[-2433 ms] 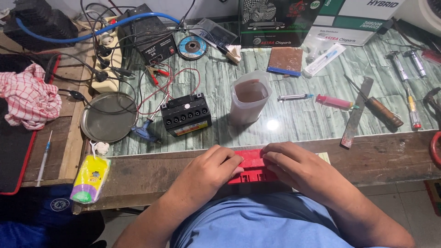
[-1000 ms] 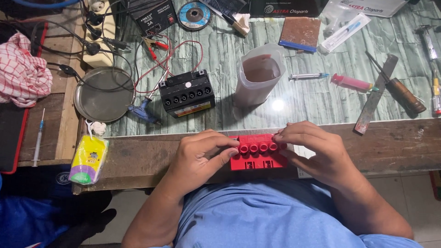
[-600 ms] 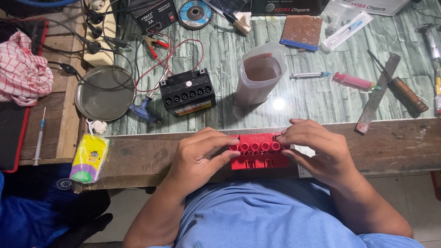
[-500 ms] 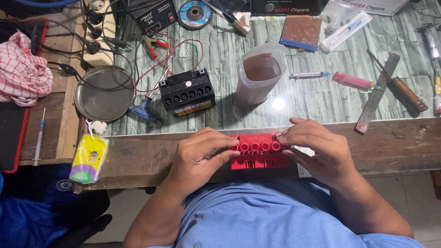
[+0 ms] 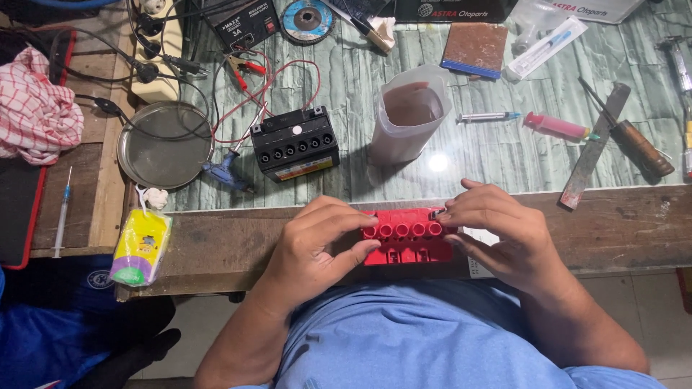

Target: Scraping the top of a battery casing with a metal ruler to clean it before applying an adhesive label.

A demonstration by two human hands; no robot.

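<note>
Both your hands are on one red plastic block (image 5: 408,243), rectangular, with a row of five round ports along its top edge. It sits at the near wooden edge of the counter (image 5: 620,230), right against your body.

Left hand (image 5: 317,248): fingers (image 5: 339,220) curled narrow over the block's left end, thumb pressing its front face. Right hand (image 5: 504,234): fingers (image 5: 461,212) bent, tips pinching the block's right top corner, thumb under the right end. Both are holding the block, neither is spread wide.

Left of your left fingers, hanging at the counter edge: one yellow soft pouch (image 5: 140,248) with a purple base. Further left: one thin syringe (image 5: 62,213) lying on wood.

Beyond your fingers, on the pale green streaked surface:
- one black boxy battery (image 5: 295,142), six ports in a row, red leads attached
- one translucent plastic jug (image 5: 407,115), brown liquid inside
- one blue-handled tool (image 5: 225,175)
- one round metal dish (image 5: 164,144), shallow
- two more syringes: a clear one (image 5: 489,117), a pink-filled one (image 5: 559,127)
- one flat rusty metal strip (image 5: 595,148), one wooden-handled tool (image 5: 634,142) crossing it

Far edge: one round grinding disc (image 5: 308,20), one brown sanding block (image 5: 472,49), one small black charger box (image 5: 245,21). Far left: one red-and-white checked cloth (image 5: 36,108), crumpled.
</note>
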